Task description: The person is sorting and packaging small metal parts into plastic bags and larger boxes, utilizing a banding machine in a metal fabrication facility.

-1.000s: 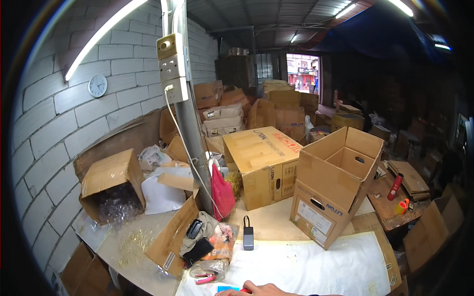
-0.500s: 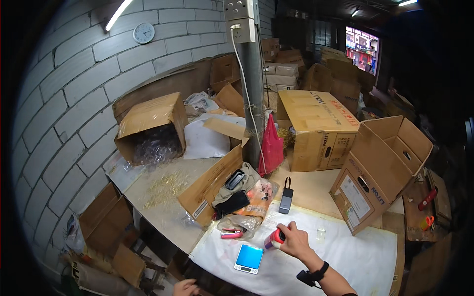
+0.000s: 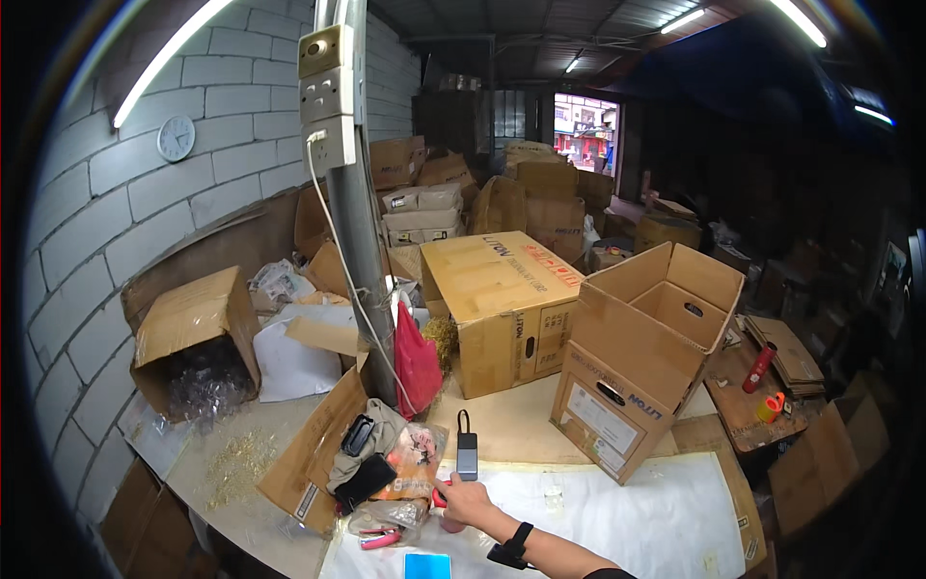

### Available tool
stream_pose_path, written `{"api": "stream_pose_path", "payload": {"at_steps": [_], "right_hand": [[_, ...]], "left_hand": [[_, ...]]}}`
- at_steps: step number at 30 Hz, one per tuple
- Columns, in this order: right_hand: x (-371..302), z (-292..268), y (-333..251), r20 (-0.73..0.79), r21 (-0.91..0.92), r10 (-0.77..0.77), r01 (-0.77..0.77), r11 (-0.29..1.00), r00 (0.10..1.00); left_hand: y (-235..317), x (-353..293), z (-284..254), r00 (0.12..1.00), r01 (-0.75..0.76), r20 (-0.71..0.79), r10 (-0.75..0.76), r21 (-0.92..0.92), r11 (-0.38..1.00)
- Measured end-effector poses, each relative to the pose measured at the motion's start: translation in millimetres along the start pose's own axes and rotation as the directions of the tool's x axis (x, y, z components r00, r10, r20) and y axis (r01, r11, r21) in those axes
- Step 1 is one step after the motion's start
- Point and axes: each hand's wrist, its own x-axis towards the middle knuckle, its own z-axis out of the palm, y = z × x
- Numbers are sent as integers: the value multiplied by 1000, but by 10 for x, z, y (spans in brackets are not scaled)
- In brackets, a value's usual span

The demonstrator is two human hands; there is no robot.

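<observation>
Container (image 3: 441,501) with a red top is grasped by the fingers (image 3: 449,489) of the right hand (image 3: 470,504) over a white sheet (image 3: 617,516), near a grey power bank (image 3: 467,457) and blue-topped scale (image 3: 427,566).

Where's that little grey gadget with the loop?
Low centre in the head view: the grey gadget lies just beyond the right hand, right of the plastic bag.

Room over sheet (image 3: 656,511), power bank (image 3: 467,458) (grey) beyond fingers (image 3: 445,488)
</observation>
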Motion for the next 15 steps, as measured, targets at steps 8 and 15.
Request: {"api": "stream_pose_path", "payload": {"at_steps": [8,15], "right_hand": [[-607,-265,-295,-87,112,162,-151,982,983],[-2083,-29,-552,406,-119,-88,148,982,910]], "left_hand": [[243,-325,612,918,-253,-276,284,143,957],[-374,-1452,1074,908,48,-394,-140,-235,971]]}}
